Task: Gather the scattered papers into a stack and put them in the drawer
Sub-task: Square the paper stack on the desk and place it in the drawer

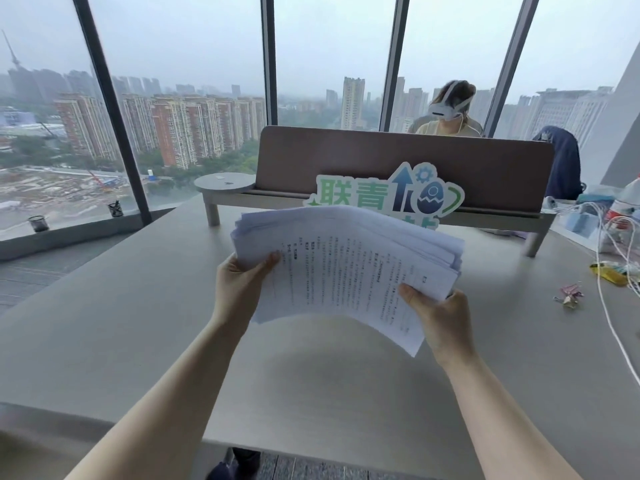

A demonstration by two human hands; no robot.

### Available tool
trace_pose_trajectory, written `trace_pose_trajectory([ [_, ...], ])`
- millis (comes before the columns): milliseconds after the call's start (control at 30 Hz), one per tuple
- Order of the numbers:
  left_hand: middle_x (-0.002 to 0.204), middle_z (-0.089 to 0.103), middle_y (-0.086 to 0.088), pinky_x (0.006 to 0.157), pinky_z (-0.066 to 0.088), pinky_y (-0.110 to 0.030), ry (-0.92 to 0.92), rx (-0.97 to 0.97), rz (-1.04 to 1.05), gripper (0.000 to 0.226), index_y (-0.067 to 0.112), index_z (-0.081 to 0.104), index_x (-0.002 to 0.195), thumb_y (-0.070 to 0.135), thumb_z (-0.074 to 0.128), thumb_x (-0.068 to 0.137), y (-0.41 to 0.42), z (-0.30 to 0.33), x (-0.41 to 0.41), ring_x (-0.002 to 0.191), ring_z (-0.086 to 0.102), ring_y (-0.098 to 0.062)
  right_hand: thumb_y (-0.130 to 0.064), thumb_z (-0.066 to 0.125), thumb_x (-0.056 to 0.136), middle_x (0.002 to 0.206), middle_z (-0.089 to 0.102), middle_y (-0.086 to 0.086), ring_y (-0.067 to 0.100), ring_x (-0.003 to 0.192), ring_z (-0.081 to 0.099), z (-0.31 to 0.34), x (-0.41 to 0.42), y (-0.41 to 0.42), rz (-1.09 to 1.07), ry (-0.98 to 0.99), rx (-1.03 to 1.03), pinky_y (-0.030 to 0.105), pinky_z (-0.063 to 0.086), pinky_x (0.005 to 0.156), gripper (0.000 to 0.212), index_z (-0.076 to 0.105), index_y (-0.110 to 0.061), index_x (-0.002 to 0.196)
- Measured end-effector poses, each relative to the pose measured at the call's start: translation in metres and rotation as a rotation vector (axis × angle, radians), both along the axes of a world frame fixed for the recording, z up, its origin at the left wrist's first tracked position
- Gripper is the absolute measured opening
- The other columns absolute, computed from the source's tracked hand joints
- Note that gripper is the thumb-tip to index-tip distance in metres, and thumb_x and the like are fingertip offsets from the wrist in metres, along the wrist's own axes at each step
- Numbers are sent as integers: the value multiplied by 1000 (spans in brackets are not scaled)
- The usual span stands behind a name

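Observation:
A thick stack of white printed papers (pixel 346 261) is held in the air above the grey table (pixel 121 323), bowed upward in the middle, its edges uneven. My left hand (pixel 239 282) grips the stack's left end, thumb on top. My right hand (pixel 438 317) grips the right end, thumb pressed on the top sheet. No drawer is in view.
A green and blue cut-out sign (pixel 398 192) stands behind the papers before a brown divider (pixel 346 157). White cables (pixel 609 306), binder clips (pixel 569 296), a yellow packet (pixel 609 271) and a bottle (pixel 623 209) lie at the right. A person wearing a headset (pixel 450 109) sits beyond.

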State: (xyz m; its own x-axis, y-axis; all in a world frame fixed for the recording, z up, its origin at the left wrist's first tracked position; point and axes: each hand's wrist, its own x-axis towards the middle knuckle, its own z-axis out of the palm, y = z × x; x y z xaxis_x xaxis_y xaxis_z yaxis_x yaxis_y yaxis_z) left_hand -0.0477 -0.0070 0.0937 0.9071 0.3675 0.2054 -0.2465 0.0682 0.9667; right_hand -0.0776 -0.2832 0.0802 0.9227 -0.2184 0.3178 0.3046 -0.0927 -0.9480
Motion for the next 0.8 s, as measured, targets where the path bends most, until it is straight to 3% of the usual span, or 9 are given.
trace_pose_trajectory([
  [67,84,72,0,73,52,-36,16,56,0,20,22,66,87,24,80,73,2,-13,-3,77,65,-20,-12,74,83,91,74,-13,17,93,70,-6,-3,3,-41,53,-71,28,56,67,18,70,-23,97],
  [133,99,69,-9,79,54,-42,16,86,8,41,27,56,108,25,79,74,7,-21,-4,87,67,-27,-15,71,86,110,66,-14,16,103,64,-7,-6,2,-121,27,-144,33,55,76,41,56,-29,121],
  [200,110,62,-11,81,55,-40,-47,164,60,67,39,42,132,21,77,78,9,-14,0,91,65,-24,-16,68,88,121,57,-14,11,105,58,6,-7,2,-228,-119,-242,32,52,82,64,36,-37,140],
  [267,125,56,0,93,51,-34,-154,285,63,82,47,32,142,20,77,78,7,0,4,107,60,-17,-13,65,89,128,56,-6,13,112,55,21,-2,5,-286,-267,-434,28,46,85,69,32,-33,146],
  [367,126,50,10,96,43,-16,-231,519,97,77,38,40,144,20,77,78,6,16,11,107,52,-2,-15,62,91,125,59,5,18,111,56,30,8,7,-343,-307,-713,24,40,80,53,48,-22,141],
  [467,117,56,3,95,48,-29,-214,700,164,47,22,65,123,21,77,78,11,19,15,97,51,-6,-22,60,90,116,59,7,23,106,60,28,11,2,-404,-273,-717,26,44,79,33,67,-18,122],
  [600,119,58,7,87,44,-19,-211,482,142,54,26,49,124,21,76,78,12,15,13,100,53,-10,-16,61,89,120,58,-1,14,106,58,21,10,-3,-298,-286,-602,29,44,86,34,64,-21,122],
  [700,111,61,-1,87,51,-26,-54,209,-64,73,31,43,134,12,80,73,17,10,21,96,59,-16,-7,60,91,110,63,-5,14,102,58,21,11,-3,-249,-192,-415,34,49,85,34,66,-27,118],
  [800,92,68,-4,78,54,-32,-13,112,-122,38,21,67,100,-1,76,71,18,8,24,87,62,-24,-5,58,93,103,64,-14,11,101,62,27,7,4,-214,-204,-335,21,49,81,32,67,-28,113],
])
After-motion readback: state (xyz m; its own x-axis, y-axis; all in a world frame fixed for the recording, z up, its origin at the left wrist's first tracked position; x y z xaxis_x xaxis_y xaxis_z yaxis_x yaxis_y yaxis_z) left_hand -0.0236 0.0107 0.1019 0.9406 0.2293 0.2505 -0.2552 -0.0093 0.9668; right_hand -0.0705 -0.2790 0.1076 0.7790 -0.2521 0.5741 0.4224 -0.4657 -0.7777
